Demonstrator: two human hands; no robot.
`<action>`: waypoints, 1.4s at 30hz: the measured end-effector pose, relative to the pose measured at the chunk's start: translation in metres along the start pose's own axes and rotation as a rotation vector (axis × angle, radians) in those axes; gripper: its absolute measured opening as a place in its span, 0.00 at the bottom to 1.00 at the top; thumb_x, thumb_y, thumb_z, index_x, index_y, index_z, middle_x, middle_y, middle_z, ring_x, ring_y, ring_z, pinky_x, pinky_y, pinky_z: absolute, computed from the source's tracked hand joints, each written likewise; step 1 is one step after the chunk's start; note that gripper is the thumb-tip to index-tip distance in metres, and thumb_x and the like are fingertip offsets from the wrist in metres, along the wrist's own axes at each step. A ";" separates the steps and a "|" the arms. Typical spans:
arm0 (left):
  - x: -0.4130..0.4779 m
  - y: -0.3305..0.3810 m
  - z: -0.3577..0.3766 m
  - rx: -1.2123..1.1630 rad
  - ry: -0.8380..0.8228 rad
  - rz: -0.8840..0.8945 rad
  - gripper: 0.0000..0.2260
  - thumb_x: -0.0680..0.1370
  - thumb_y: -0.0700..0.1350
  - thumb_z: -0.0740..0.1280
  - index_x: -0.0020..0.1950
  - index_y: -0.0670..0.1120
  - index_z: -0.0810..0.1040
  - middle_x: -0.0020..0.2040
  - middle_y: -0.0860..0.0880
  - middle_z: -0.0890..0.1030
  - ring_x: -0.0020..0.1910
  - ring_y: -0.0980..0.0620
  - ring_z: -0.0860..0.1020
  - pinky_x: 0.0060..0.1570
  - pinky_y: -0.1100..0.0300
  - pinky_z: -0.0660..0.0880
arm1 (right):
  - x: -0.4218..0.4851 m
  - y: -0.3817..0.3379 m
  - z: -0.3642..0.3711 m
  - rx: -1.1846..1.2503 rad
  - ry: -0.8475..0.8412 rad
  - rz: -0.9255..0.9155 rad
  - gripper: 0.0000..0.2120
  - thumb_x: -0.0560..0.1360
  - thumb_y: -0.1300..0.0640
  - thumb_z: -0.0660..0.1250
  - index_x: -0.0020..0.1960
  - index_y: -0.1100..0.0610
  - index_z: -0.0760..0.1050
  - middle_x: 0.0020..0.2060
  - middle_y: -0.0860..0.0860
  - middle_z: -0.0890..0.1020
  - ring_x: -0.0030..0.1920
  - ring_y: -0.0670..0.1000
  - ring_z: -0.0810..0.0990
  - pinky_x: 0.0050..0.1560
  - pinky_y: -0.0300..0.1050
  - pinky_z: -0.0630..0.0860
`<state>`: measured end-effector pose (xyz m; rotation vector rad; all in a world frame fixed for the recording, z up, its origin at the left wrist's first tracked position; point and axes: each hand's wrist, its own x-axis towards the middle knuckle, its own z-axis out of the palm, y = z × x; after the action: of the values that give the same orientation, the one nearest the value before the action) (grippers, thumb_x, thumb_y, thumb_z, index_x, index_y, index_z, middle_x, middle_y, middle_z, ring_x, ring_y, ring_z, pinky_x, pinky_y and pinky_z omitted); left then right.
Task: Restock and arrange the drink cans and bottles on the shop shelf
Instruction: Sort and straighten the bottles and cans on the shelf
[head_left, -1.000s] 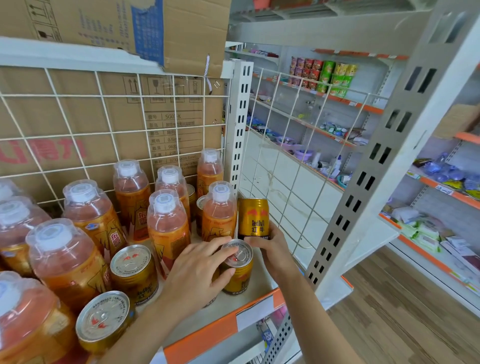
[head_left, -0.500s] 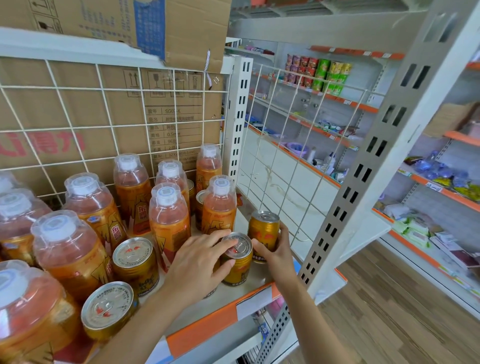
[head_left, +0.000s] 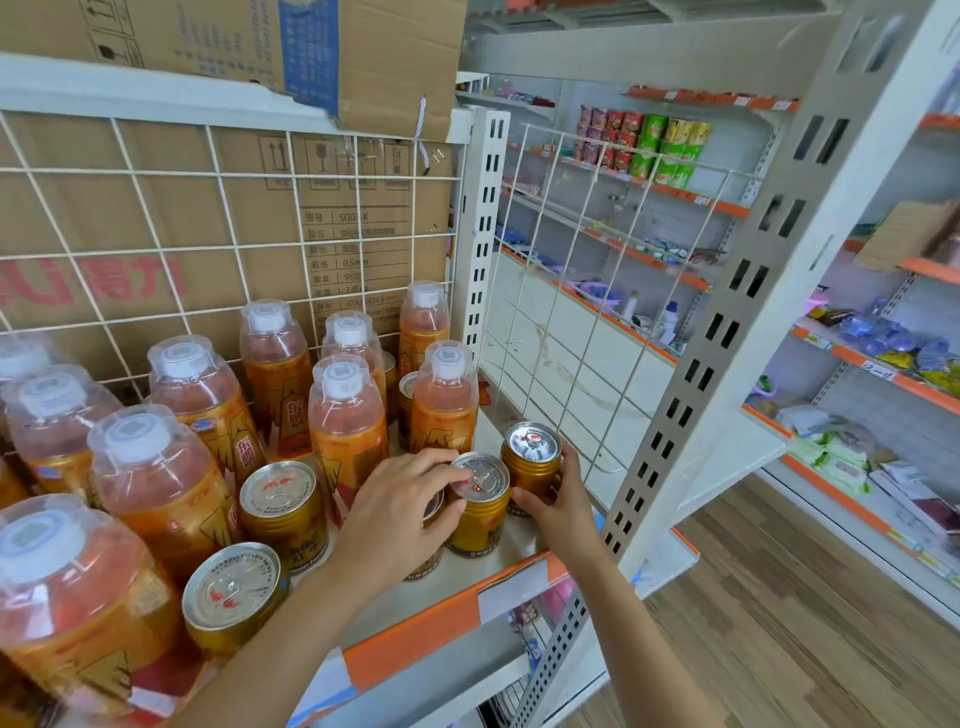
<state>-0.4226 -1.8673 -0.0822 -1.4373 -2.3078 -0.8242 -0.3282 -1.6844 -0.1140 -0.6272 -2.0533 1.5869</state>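
The shelf (head_left: 457, 613) carries the stock at its right end, bounded behind by a wire grid panel (head_left: 208, 208) and on the right by a second wire side panel (head_left: 597, 291). Rows of orange drink bottles (head_left: 345, 431) fill the rear and left; gold cans stand in front of them. Change since one second ago: the rear can (head_left: 531, 460), then held above the shelf behind the front can, now stands upright on the shelf deck beside the side panel, just behind and right of the front can (head_left: 480, 506). Judgement: one placement is complete and the right-hand column of cans is being closed up. The right hand (head_left: 558, 501) is wrapped around the rear can's right side; the left hand (head_left: 400, 512) is clamped on the front can, fingers on its lid and side. A further can (head_left: 284, 512) and another (head_left: 232, 592) stand left, near the front edge. Obstructions: the side panel limits rightward travel, and the nearest bottle (head_left: 447, 400) stands just behind the two held cans, so rearward clearance appears limited.
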 end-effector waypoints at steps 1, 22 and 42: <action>-0.003 0.000 0.001 -0.029 0.011 -0.030 0.16 0.74 0.55 0.58 0.54 0.52 0.80 0.57 0.55 0.78 0.55 0.58 0.72 0.55 0.61 0.67 | -0.004 -0.003 0.000 -0.016 0.021 -0.012 0.35 0.73 0.70 0.66 0.73 0.54 0.56 0.67 0.51 0.70 0.67 0.48 0.68 0.59 0.25 0.67; -0.045 0.005 0.013 -0.710 0.112 -0.618 0.36 0.62 0.54 0.79 0.64 0.49 0.66 0.58 0.54 0.74 0.57 0.61 0.73 0.54 0.72 0.67 | -0.041 -0.032 0.029 -0.503 -0.105 -0.252 0.42 0.68 0.50 0.75 0.74 0.54 0.56 0.66 0.48 0.67 0.66 0.46 0.67 0.62 0.36 0.65; -0.072 0.034 -0.022 -0.801 0.360 -0.523 0.32 0.58 0.63 0.70 0.60 0.59 0.68 0.54 0.63 0.76 0.52 0.71 0.74 0.52 0.74 0.69 | -0.095 -0.060 0.016 0.125 -0.013 -0.233 0.33 0.66 0.60 0.76 0.66 0.51 0.66 0.57 0.46 0.78 0.56 0.43 0.78 0.52 0.36 0.75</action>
<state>-0.3607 -1.9208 -0.0923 -0.7617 -2.1594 -2.1348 -0.2678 -1.7681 -0.0670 -0.3202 -1.9384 1.5705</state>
